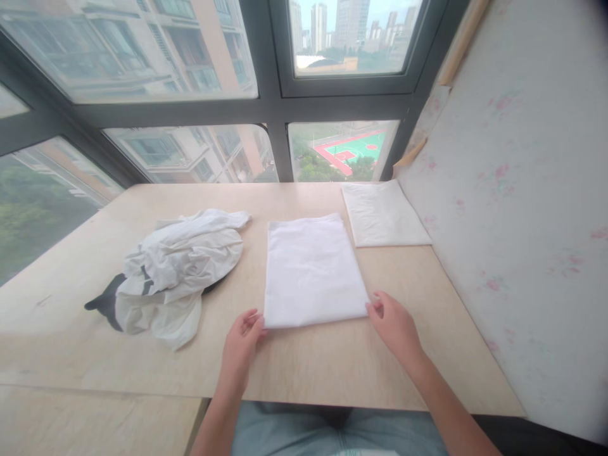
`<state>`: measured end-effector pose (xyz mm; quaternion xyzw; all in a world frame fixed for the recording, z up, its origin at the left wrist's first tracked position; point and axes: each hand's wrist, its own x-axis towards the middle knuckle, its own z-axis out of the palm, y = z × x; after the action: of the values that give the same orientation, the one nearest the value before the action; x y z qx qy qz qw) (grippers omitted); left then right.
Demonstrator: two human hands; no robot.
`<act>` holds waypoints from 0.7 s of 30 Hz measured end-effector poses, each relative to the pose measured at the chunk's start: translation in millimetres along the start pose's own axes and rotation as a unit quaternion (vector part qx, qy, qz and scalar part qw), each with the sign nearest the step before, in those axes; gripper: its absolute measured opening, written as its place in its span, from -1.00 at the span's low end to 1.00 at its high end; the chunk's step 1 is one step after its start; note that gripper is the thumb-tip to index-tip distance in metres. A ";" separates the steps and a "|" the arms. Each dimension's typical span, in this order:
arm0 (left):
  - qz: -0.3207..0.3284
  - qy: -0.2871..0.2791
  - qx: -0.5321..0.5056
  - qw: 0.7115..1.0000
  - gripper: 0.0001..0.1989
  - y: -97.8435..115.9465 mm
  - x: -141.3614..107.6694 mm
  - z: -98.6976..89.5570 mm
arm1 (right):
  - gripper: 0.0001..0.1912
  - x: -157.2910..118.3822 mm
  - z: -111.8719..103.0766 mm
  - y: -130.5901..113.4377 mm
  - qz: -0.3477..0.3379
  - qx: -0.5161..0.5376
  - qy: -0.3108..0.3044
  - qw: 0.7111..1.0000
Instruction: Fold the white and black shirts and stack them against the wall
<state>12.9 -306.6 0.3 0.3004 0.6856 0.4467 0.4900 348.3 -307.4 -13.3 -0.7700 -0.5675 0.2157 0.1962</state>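
Observation:
A white cloth (313, 272), folded into a flat, near-square shape, lies in front of me on the wooden tabletop. My left hand (242, 339) pinches its near left corner between thumb and fingers. At the near right corner, my right hand (392, 320) has its thumb and fingertips closed on the edge. Whether the cloth is a shirt or something else cannot be made out from its folds. Beyond it to the right, a second folded white cloth (386, 214) lies flat by the wall.
To the left sits a crumpled heap of white clothes (183, 253) with a black piece (111, 301) sticking out. The wooden tabletop (323, 373) runs back to grey-framed windows (273, 114). A flowered wall (513, 190) bounds the right side.

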 end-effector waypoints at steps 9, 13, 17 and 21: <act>-0.091 -0.113 0.007 0.989 -0.59 26.0 11.9 11.2 | -0.54 29.1 -1.7 -15.8 0.019 0.048 -0.129 0.990; -0.068 -0.096 0.011 0.993 -0.59 22.3 13.1 13.9 | -0.66 27.2 1.3 -16.1 0.038 0.170 -0.143 0.974; -0.067 -0.080 -0.068 0.992 -0.55 25.6 2.3 15.2 | -0.62 13.7 -6.5 -22.9 0.089 0.364 -0.159 0.914; -0.061 -0.062 -0.154 0.984 -0.59 54.2 -31.1 10.9 | -0.54 -12.2 -47.3 -33.4 0.109 0.506 -0.172 0.838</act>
<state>32.3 -306.9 60.7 0.2060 0.5940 0.4968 0.5982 345.0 -312.6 45.7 -0.5708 -0.3167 0.6215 0.4331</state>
